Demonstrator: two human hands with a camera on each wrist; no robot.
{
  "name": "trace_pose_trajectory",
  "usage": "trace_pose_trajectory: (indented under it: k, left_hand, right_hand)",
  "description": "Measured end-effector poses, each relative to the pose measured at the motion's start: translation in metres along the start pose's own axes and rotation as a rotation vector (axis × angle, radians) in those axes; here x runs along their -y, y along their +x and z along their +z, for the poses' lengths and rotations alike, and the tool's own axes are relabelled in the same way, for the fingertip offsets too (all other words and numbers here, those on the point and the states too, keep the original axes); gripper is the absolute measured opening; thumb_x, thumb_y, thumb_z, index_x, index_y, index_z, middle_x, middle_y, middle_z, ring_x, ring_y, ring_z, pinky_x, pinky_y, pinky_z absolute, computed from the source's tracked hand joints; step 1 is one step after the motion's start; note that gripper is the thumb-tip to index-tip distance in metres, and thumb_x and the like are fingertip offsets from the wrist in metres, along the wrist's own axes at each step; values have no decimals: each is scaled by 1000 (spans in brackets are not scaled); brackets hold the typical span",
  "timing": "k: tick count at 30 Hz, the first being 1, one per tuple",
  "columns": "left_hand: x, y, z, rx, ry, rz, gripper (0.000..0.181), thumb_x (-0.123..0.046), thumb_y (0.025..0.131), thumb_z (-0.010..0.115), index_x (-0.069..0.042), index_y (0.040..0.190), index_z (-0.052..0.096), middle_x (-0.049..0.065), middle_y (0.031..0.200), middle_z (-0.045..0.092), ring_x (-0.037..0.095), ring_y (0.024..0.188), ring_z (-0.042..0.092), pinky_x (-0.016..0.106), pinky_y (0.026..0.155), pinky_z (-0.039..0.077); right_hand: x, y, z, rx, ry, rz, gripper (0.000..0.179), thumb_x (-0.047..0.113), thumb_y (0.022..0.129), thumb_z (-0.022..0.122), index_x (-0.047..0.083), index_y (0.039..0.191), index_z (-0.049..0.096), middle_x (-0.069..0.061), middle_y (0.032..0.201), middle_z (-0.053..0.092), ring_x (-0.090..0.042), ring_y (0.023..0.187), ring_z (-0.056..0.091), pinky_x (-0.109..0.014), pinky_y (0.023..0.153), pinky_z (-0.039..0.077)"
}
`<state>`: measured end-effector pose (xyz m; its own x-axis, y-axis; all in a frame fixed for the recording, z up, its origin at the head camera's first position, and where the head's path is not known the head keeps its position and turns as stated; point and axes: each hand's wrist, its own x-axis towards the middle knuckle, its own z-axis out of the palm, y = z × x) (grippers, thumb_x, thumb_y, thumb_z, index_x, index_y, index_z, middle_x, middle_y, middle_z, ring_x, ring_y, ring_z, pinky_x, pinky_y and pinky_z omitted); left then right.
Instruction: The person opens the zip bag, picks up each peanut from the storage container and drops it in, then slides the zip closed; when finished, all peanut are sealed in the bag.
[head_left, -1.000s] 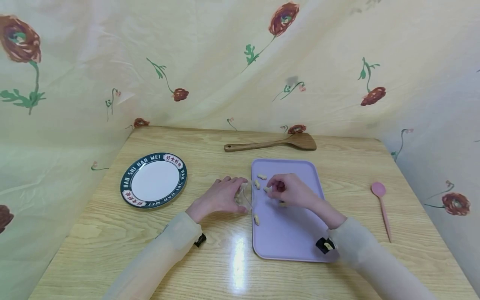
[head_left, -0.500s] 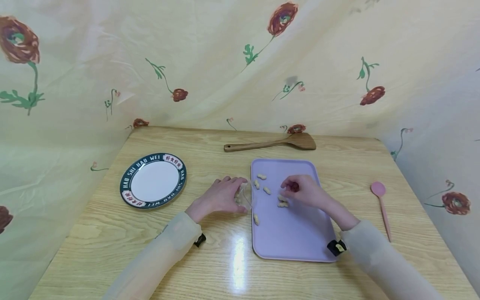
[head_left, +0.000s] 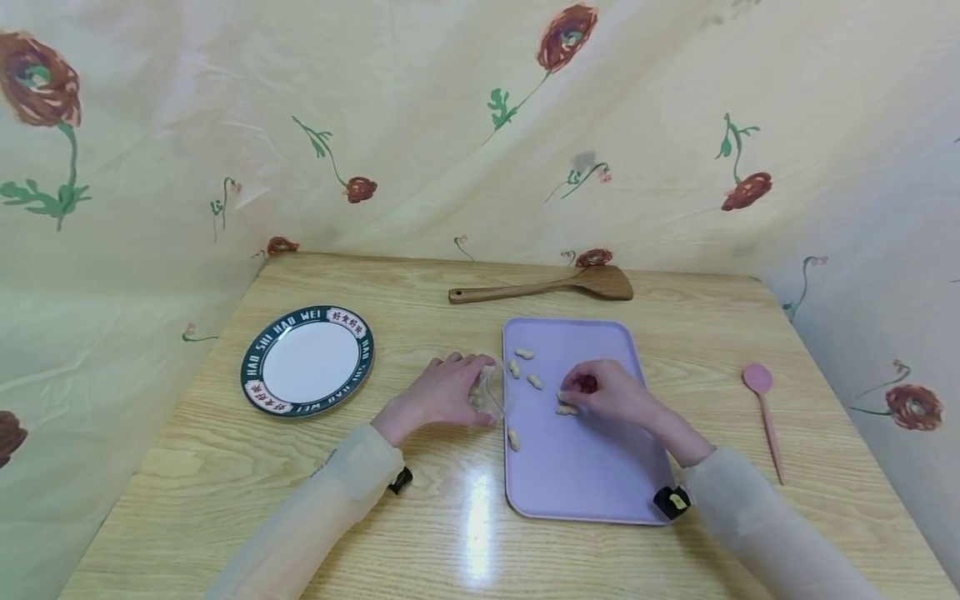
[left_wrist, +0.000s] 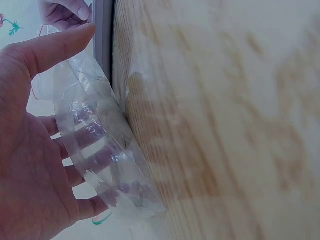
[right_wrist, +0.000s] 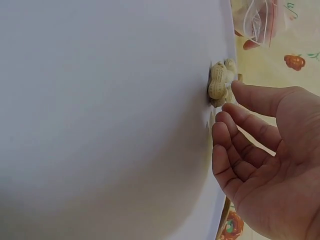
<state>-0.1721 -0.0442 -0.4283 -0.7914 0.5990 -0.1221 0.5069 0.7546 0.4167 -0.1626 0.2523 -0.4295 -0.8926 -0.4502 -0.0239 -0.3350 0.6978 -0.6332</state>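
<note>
My left hand point(head_left: 442, 392) holds a clear zip bag point(left_wrist: 107, 135) beside the left edge of the lilac tray point(head_left: 585, 483), thumb on one side and fingers behind. Pale lumps, seemingly peanuts, show through the plastic. The bag's mouth, with a red line, faces the tray. Over the tray, my right hand point(head_left: 611, 392) pinches a peanut point(head_left: 564, 397) between thumb and forefinger. Another peanut point(head_left: 567, 410) lies right by it; in the right wrist view a peanut point(right_wrist: 218, 82) shows at the fingertips. Several more lie along the tray's left side, including one peanut point(head_left: 513, 439) nearer the front.
A white plate point(head_left: 307, 362) with a dark green lettered rim sits at the left. Behind the tray lies a wooden spatula point(head_left: 525, 289). On the right is a pink spoon point(head_left: 761, 400). A floral cloth point(head_left: 420, 125) hangs at the table's back and sides.
My right hand has left one peanut on the tray's left part, shifted right and toward me, and lowered onto the pair of peanuts. The left hand and bag have stayed put.
</note>
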Motion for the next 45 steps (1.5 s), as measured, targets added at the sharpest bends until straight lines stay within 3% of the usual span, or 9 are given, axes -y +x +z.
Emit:
trace_pose_trajectory:
  k: [27,37,45]
  left_hand:
    - [-2,1,2,-2,5,15,86,-53,78,78,-17,147,44,4,138,56,27,124,49,54,102,37]
    - [0,1,1,-1,2,9,86,-53,78,79,-18,148,43,3,139,56,27,125,49,53,103,37]
    - [0,1,1,-2,2,0,88,-54,76,79,-18,148,43,3,139,56,26,124,49,51,102,38]
  right_hand:
    - [-1,-2,-1,-20,21,-4,4,5,88,74,4,91,75,2,77,64,-12,69,53,-25,60,44]
    - [20,12,-13,-49,-8,-96,6,1,88,72,3,92,76,2,77,65,-13,67,52,-26,61,44]
    - [49,27,-12,-17,-14,-137,7,5,89,73,3,96,75,3,77,63,-14,69,53,-27,62,45]
